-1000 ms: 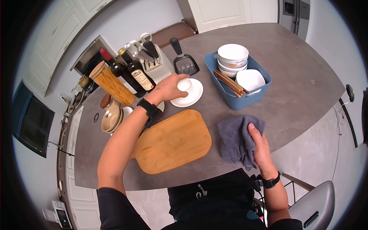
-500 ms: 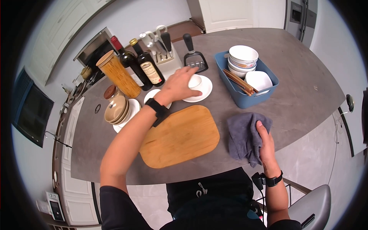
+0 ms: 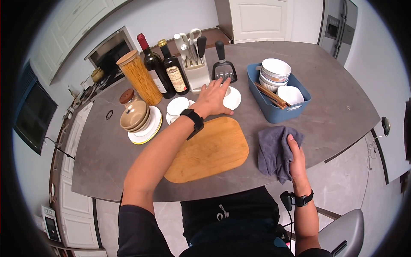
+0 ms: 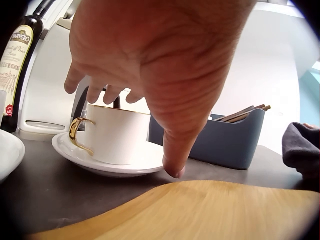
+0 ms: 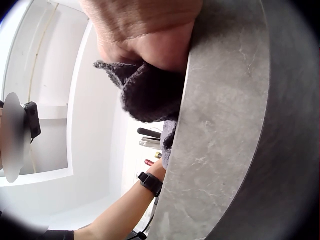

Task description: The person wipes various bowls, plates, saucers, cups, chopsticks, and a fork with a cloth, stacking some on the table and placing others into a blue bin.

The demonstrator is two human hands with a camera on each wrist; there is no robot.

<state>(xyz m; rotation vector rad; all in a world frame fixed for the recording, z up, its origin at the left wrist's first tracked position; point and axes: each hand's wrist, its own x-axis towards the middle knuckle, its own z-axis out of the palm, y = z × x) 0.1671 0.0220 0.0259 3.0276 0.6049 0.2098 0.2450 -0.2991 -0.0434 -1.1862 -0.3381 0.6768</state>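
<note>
Head view: on the grey table [image 3: 338, 115], the blue basket [image 3: 280, 113] stands behind the wooden board [image 3: 207, 150] and to its right. The right hand [image 3: 298, 165] grips a dark cloth [image 3: 273, 152] near the board, thumb on top, other fingers hidden. The left hand [image 3: 212, 100] hangs over a white saucer [image 3: 233, 99], fingers spread. On that saucer, the white cup [image 4: 115, 137] sits upright beneath the left hand; whether they touch, I cannot tell.
</note>
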